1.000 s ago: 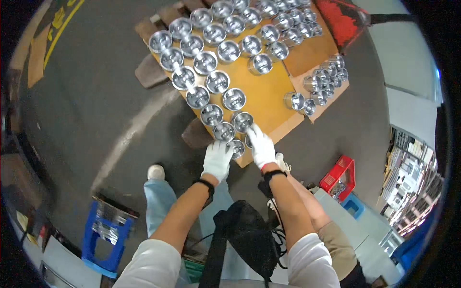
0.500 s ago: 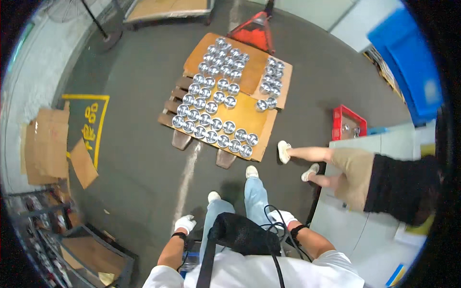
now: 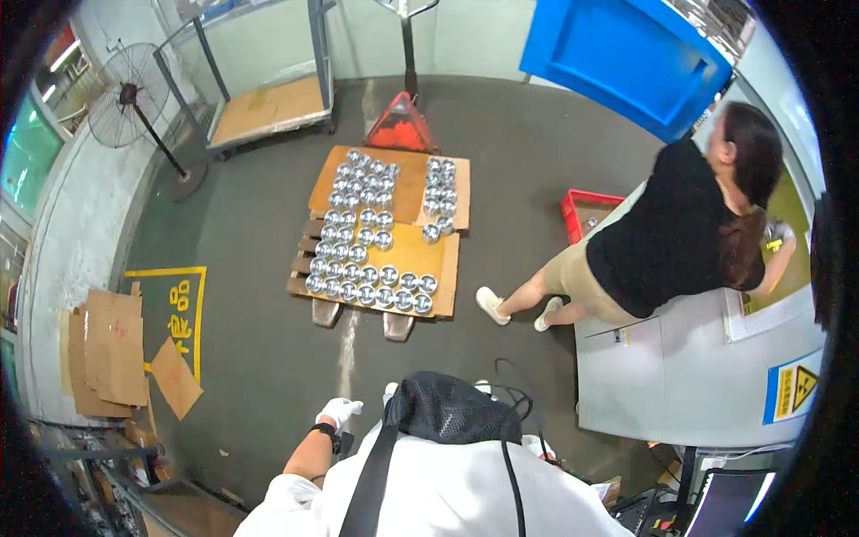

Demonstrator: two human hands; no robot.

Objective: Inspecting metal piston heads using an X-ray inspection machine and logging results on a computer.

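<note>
My left hand (image 3: 340, 412), in a white glove with a dark band at the wrist, hangs low beside my body. Its fingers are loosely apart and nothing shows in them. Of my right hand (image 3: 537, 447) only a small white gloved patch appears past my torso; its fingers are hidden. Ahead of me, beyond the reach of both hands, rows of round silver metal parts (image 3: 352, 272) resembling pistons stand on brown cardboard sheets (image 3: 420, 255). These cover a pallet (image 3: 325, 311) on the floor.
A red pallet jack (image 3: 403, 125) sits at the pallet's far end. On the right, a co-worker (image 3: 667, 233) leans over a pale cabinet (image 3: 626, 376) near a red crate (image 3: 573, 215). At left are a standing fan (image 3: 130, 94), a cart (image 3: 268, 112) and cardboard (image 3: 114, 349).
The view has tilted up, bringing more of the far wall, the fan and the co-worker into sight. My right hand has mostly gone behind my torso. The metal parts appear unmoved.
</note>
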